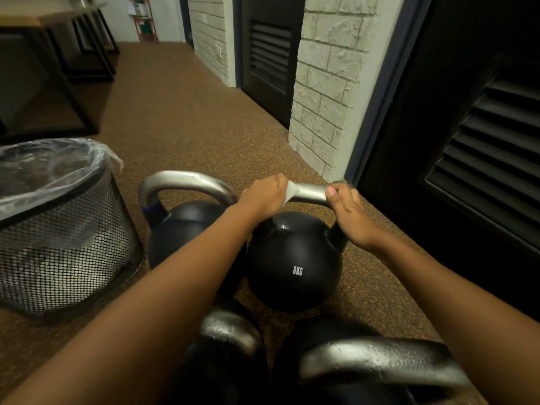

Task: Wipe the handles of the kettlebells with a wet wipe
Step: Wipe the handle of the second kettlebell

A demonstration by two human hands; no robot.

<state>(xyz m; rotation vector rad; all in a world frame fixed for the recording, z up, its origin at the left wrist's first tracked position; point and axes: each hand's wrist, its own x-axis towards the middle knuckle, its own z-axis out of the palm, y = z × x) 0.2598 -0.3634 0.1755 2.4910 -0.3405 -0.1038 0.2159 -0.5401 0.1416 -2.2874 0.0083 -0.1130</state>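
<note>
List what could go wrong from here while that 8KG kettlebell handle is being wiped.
1. The wet wipe is bunched under the left hand, so it may miss the handle stretch under the right hand.
2. The 8KG kettlebell stands close beside another kettlebell; hard rubbing might rock it into that one.
3. A damp handle could make the right hand's hold slip.
</note>
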